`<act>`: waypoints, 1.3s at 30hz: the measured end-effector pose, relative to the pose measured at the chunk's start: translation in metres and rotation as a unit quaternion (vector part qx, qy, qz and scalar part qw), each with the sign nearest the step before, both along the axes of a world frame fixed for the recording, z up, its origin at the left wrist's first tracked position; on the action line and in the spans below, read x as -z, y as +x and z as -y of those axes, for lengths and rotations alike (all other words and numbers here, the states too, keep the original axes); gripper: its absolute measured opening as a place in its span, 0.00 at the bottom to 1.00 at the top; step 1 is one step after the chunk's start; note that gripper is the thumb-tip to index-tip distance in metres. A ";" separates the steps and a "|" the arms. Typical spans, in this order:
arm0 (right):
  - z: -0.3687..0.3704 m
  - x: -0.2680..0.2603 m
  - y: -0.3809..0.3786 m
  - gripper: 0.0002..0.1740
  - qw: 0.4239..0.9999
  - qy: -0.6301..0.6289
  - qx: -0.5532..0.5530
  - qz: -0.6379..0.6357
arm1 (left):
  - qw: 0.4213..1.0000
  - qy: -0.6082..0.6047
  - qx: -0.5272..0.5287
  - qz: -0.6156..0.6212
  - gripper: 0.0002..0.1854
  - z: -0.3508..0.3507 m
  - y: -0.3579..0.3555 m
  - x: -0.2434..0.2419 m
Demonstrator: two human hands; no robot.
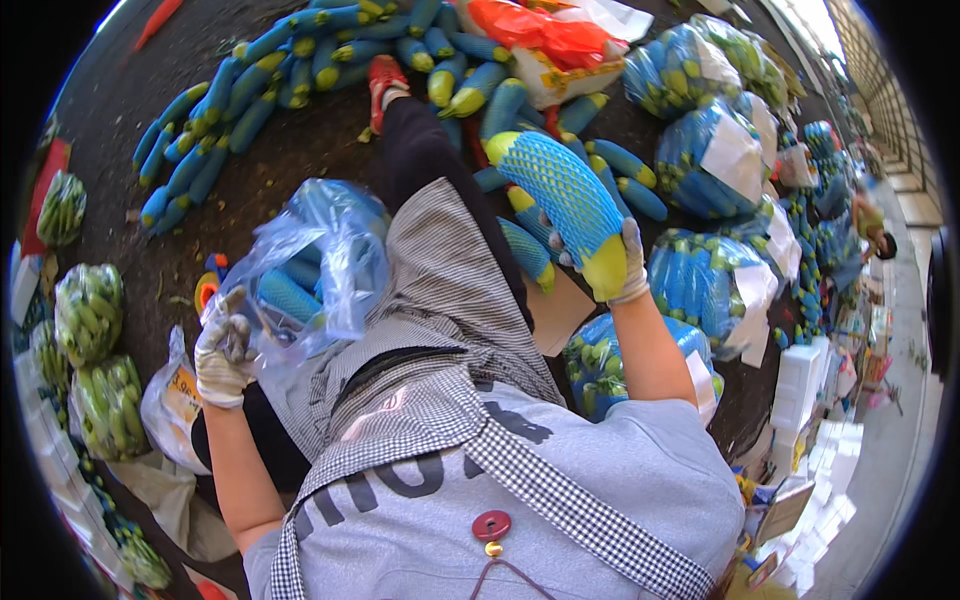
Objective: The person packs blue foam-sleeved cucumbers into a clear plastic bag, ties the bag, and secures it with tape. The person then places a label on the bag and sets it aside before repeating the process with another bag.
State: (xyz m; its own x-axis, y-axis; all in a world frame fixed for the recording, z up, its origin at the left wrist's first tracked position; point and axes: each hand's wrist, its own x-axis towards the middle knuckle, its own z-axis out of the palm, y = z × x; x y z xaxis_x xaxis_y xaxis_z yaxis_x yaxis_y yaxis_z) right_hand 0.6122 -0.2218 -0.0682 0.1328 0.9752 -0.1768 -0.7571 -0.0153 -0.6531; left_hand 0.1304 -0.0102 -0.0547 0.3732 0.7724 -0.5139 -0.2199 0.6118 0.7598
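Observation:
My right hand (628,262), in a striped knit glove, grips the end of a large green gourd-like vegetable (566,202) wrapped in blue foam netting. Its upper end tilts away over the pile. The gloved left hand (225,349) pinches the rim of a clear plastic bag (330,247) resting by my lap. Inside the bag lie several blue-netted vegetables (289,296). More netted vegetables (526,247) lie loose on the floor just beyond the right hand. Folds of plastic hide part of the bag's contents.
Netted vegetables (251,124) are heaped ahead. Filled bags (701,281) with white paper stand at the right, bags of green vegetables (109,409) at the left. A white box (559,86) with red plastic stands ahead, a cardboard piece (559,315) near my leg. A person (870,225) is far right.

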 end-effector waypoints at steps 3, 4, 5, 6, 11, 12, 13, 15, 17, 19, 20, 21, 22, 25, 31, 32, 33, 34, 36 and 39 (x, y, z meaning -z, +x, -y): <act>-0.011 -0.004 -0.056 0.60 0.997 -0.017 -0.078 0.020 | 0.997 0.033 -0.040 0.062 0.30 0.021 -0.024 -0.006; -0.017 -0.013 -0.076 0.62 0.994 -0.018 -0.102 0.021 | 0.995 0.024 -0.067 0.064 0.31 0.028 -0.024 -0.013; -0.019 -0.009 -0.087 0.62 0.985 0.019 -0.155 -0.072 | 0.995 0.043 -0.062 0.066 0.31 0.032 -0.029 -0.013; -0.021 -0.010 -0.098 0.62 0.969 0.007 -0.198 -0.151 | 0.994 0.028 -0.073 0.079 0.31 0.035 -0.027 -0.014; -0.102 -0.035 -0.206 0.48 0.914 -0.176 -0.333 -0.148 | 0.979 0.026 -0.098 0.178 0.35 0.041 -0.040 -0.010; -0.126 -0.021 -0.225 0.46 0.910 -0.206 -0.347 -0.094 | 0.976 0.013 -0.100 0.194 0.35 0.043 -0.043 -0.007; -0.151 -0.002 -0.238 0.43 0.904 -0.234 -0.354 -0.040 | 0.975 0.001 -0.094 0.203 0.34 0.043 -0.044 -0.007; -0.198 0.027 -0.256 0.37 0.921 -0.293 -0.239 0.095 | 0.968 -0.013 -0.105 0.228 0.38 0.041 -0.047 -0.006; -0.243 0.056 -0.230 0.44 0.918 -0.279 -0.230 0.163 | 0.968 -0.041 -0.136 0.208 0.38 0.047 -0.049 -0.007; -0.259 0.044 -0.213 0.44 0.947 -0.164 -0.130 0.242 | 0.973 -0.028 -0.124 0.192 0.36 0.046 -0.045 -0.017; -0.265 0.041 -0.197 0.40 0.949 -0.144 -0.158 0.230 | 0.969 -0.008 -0.114 0.219 0.36 0.045 -0.045 -0.017; -0.267 0.028 -0.192 0.35 0.941 -0.164 -0.248 0.163 | 0.964 0.009 -0.104 0.243 0.36 0.045 -0.047 -0.015; -0.262 0.011 -0.204 0.33 0.929 -0.226 -0.272 0.113 | 0.956 0.007 -0.122 0.265 0.35 0.044 -0.048 -0.012; -0.252 0.007 -0.237 0.33 0.892 -0.301 -0.334 0.046 | 0.935 0.037 -0.177 0.305 0.35 0.037 -0.051 -0.010; -0.309 0.136 -0.300 0.47 0.592 -0.023 -0.442 0.673 | 0.927 0.021 -0.197 0.318 0.42 0.031 -0.051 -0.015; -0.313 0.159 -0.314 0.51 0.529 -0.058 -0.444 0.721 | 0.924 0.010 -0.217 0.315 0.43 0.032 -0.052 -0.014; -0.312 0.180 -0.324 0.54 0.462 -0.093 -0.441 0.764 | 0.920 0.000 -0.235 0.312 0.43 0.032 -0.052 -0.014; -0.303 0.195 -0.332 0.55 0.484 -0.014 -0.386 0.785 | 0.929 0.031 -0.231 0.289 0.43 0.029 -0.052 -0.015; -0.304 0.213 -0.335 0.50 0.521 -0.045 -0.418 0.743 | 0.927 0.063 -0.241 0.281 0.43 0.025 -0.051 -0.016; -0.286 0.227 -0.331 0.48 0.657 0.092 -0.437 0.608 | 0.930 0.109 -0.230 0.263 0.40 0.025 -0.050 -0.009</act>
State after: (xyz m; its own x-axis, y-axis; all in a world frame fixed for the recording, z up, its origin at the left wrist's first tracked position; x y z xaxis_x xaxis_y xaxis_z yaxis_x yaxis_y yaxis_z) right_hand 0.2808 0.0641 -0.2955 -0.5579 0.7634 -0.3255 0.5703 0.0678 -0.8186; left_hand 0.0804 -0.0354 -0.0457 0.1322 0.9772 -0.1663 -0.7975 0.2045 0.5676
